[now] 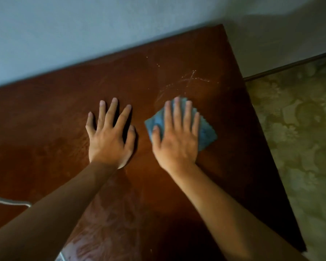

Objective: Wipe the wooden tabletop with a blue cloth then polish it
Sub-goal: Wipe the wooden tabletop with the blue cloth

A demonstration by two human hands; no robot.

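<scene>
The wooden desk [177,185] fills most of the head view, its far edge set against a pale wall [64,34] and its right edge running diagonally beside a patterned floor covering [299,129]. Streaks of a dull, smeared film are seen on the near part of the surface, between the two forearms, and a patch of whitish scratches or residue [188,80] is seen on the far right part, toward the corner.

The left hand [109,136] is laid flat on the bare wood with its fingers spread wide; nothing is held by it, and it appears to be used as a brace. The right hand [177,136] is laid flat as well, fingers extended and close together, and the blue cloth [207,134] is pressed under the palm rather than gripped. The cloth is folded small, with its corners showing past the fingertips, past the thumb side and out to the right of the hand.

The whitish patch lies directly beyond the right fingertips, just ahead of the cloth's far corner, and is clearly nearer to the right hand than to the left. A forward push along the line of the right forearm is judged to be what would carry the cloth over it. The polishing step is judged not yet reached.
</scene>
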